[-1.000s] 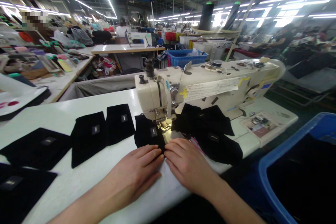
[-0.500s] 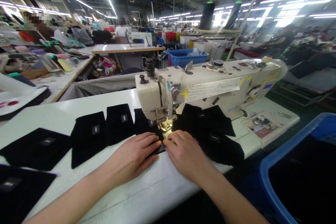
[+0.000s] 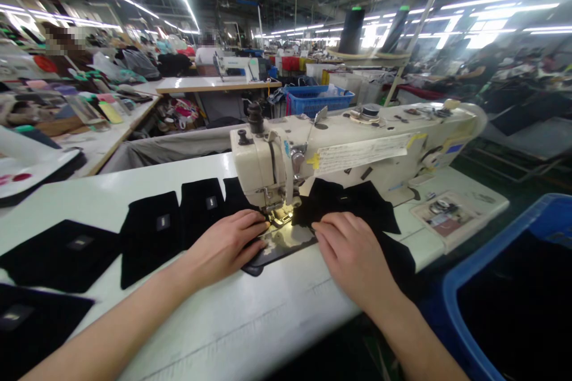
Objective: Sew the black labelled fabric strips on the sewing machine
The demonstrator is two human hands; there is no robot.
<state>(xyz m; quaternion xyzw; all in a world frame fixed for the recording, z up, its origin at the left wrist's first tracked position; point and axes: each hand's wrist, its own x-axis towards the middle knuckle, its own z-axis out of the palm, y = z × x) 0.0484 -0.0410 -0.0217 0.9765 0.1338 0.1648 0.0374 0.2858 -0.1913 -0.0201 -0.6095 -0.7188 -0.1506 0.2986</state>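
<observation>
While the flat black cloth piece [image 3: 232, 199] lies under the needle of the cream sewing machine [image 3: 330, 152], the left hand [image 3: 226, 244] presses it with flat fingers [image 3: 254, 227], and the right hand [image 3: 353, 253] rests open-fingered on the black cloth pile [image 3: 357, 202].

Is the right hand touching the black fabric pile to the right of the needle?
Touching. The head view shows the right hand lying on the black fabric pile, fingertips pressed onto its near edge, no gap.

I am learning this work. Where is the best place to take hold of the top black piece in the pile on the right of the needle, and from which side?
Probably at its near edge, where the right hand already rests. The top black piece lies flat and limp, so pinch that free edge from the front; the sewing machine arm blocks access from behind.
</observation>
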